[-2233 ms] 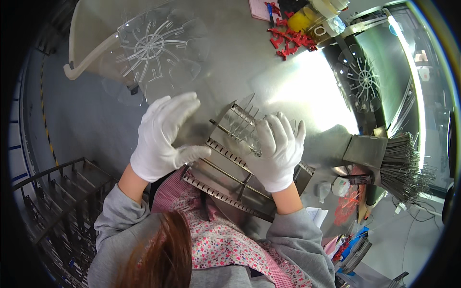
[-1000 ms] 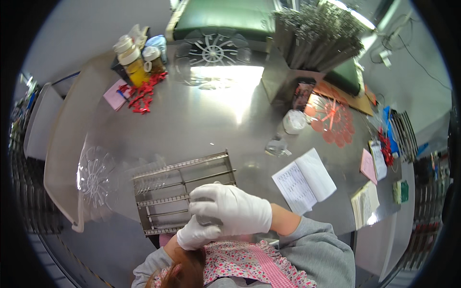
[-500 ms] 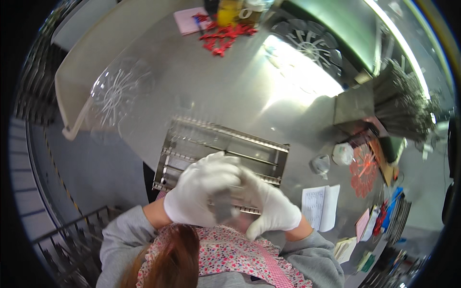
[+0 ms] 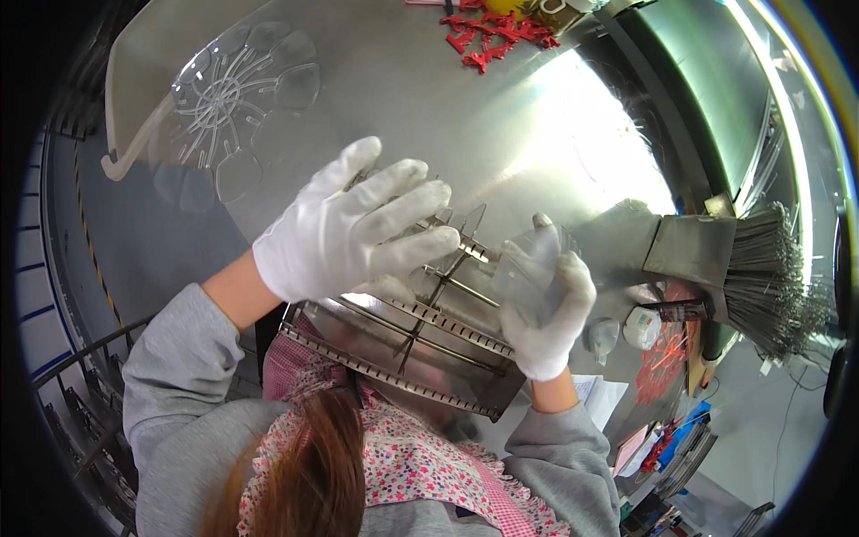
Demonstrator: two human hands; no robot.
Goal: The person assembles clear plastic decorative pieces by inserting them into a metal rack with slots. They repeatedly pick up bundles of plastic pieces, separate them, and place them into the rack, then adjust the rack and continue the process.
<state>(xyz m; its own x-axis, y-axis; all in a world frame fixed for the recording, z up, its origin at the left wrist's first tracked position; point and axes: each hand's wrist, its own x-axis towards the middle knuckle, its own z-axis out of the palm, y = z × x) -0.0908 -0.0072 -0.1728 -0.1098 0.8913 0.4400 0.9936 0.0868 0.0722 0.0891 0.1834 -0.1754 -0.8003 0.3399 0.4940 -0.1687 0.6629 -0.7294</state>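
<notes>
My left hand (image 4: 362,224), in a white glove, stretches palm down over the far left part of a slotted metal rack (image 4: 447,324). Its fingers are straight and spread. To the right, my gloved right hand (image 4: 550,318) pinches a clear, thin plastic piece (image 4: 523,279) between thumb and fingers, beside the rack's right end. Between my hands, a small clear pointed piece (image 4: 474,219) stands up at the rack's far side. Part of the rack is hidden under my left hand.
A clear flower-shaped cluster of plastic lenses (image 4: 224,103) lies far left by a pale curved rim. Red plastic bits (image 4: 488,40) lie at the back. To the right are a metal box of thin rods (image 4: 689,251), a white round container (image 4: 641,328) and a red flower-shaped cluster (image 4: 662,362).
My hands were together over the near side of the rack, around a blurred greyish piece. They have moved apart: the left has opened forward, the right has gone right with the clear plastic piece.
</notes>
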